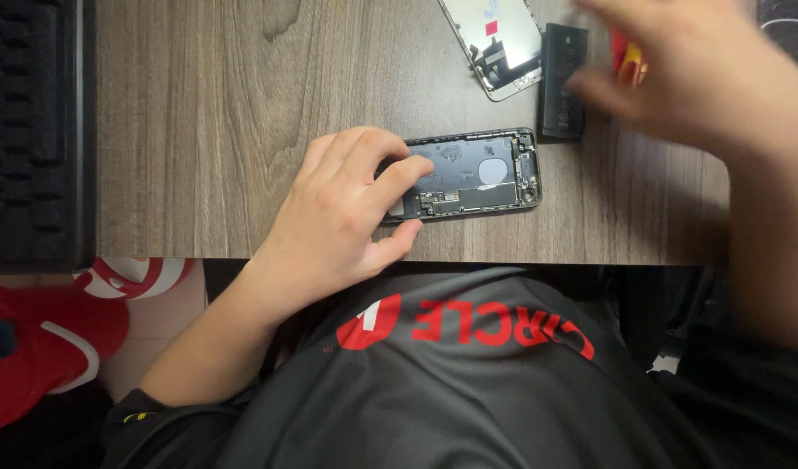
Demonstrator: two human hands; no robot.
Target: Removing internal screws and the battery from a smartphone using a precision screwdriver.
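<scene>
The left hand (342,213) rests on the near-left end of one opened dark grey phone shell (477,176), thumb and fingers clamped around its edges so that it is pinned flat to the brown wood-grain tabletop (208,130). The shell holds its own contents: a bare grey back plate, a narrow circuit board along the near edge and small parts at the right end. The right hand (677,74) hovers blurred above the far right of the table, fingers spread; whether it grips anything cannot be told (a red-and-yellow item (629,61) peeks out beneath it, too blurred to identify). Just left of that hand lies one flat black rectangular battery (562,82), and beside the battery one detached white-framed phone screen (499,43). One black textured mat (29,130) covers the table's left edge.
</scene>
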